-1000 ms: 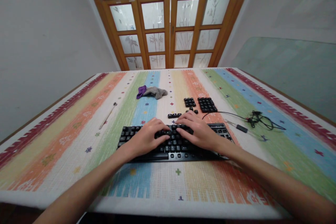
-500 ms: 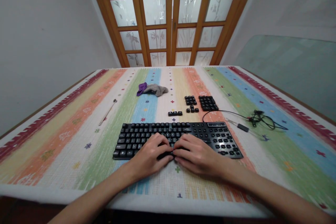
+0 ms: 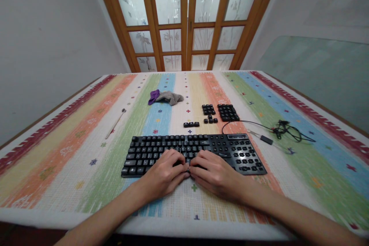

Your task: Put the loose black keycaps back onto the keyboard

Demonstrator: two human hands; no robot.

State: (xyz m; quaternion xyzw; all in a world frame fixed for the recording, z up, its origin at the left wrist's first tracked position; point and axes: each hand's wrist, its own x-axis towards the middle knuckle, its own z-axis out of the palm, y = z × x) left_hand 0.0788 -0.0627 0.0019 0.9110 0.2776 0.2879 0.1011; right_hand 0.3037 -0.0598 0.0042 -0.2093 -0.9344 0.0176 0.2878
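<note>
A black keyboard [image 3: 144, 155] lies across the near part of the table, its keycaps in place on the left and bare sockets showing on the right. My left hand [image 3: 170, 171] and my right hand [image 3: 215, 171] rest at its front edge near the middle. The fingers of both are curled and closed, and their tips meet over the bottom row. Whatever sits between the fingertips is hidden; it may be a key, but I cannot tell. Behind the keyboard are removed keycaps: a row of three [image 3: 191, 124], an arrow cluster [image 3: 210, 119], a small block [image 3: 208, 110] and a larger block [image 3: 228, 112].
A grey and purple cloth [image 3: 170, 98] lies crumpled beyond the keyboard. To the left is a thin brush [image 3: 115, 123]. A keycap puller [image 3: 266, 139] with a black handle and wire lies to the right, near the coiled cable [image 3: 288, 130]. A striped cloth covers the table [image 3: 57, 169].
Both hands stay at the keyboard's front edge with fingertips together, shifting only very slightly. The keyboard's left end sits a touch lower in view. The camera view has shifted a little.
</note>
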